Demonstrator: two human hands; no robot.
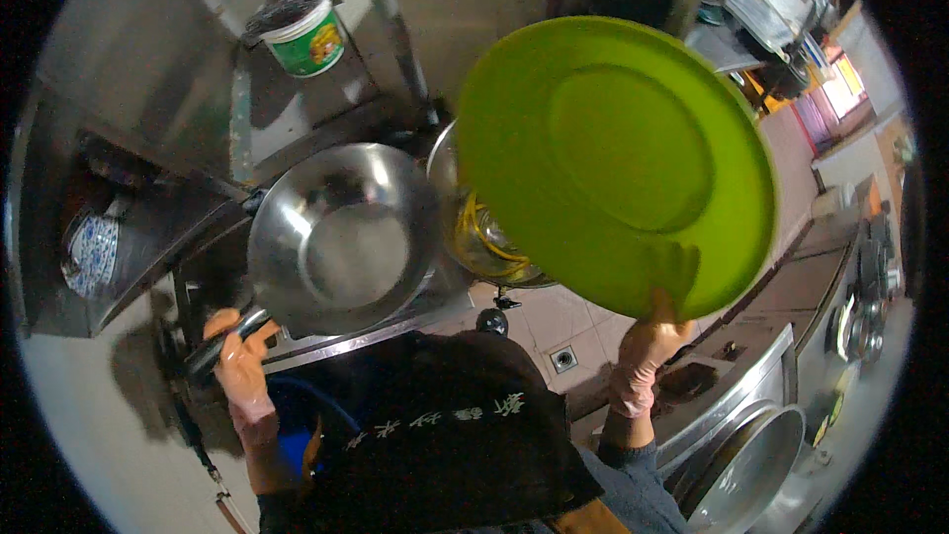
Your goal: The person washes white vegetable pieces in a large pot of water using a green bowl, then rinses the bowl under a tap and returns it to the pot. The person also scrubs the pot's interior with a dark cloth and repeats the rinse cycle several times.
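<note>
My left hand point(241, 363), in a thin translucent glove, is closed around the black handle point(215, 348) of a steel wok point(356, 252). The wok is bare inside and sits over the stove at the left. Also gloved, my right hand point(651, 352) grips the near rim of a large round green plastic lid or shallow basin point(630, 148). Its fingers lie behind the plastic and show through as a dark shadow. The green piece is raised and tilted, partly covering a steel vessel point(441, 156) with a yellow hose or ring point(474, 226) about it.
A green-and-white bucket point(308, 44) topped with dark mesh stands behind the wok. A blue-and-white patterned bowl point(95, 256) is at far left. Below lies the tiled floor with a square drain point(563, 359). At lower right, a large metal basin point(764, 467) sits by the counter.
</note>
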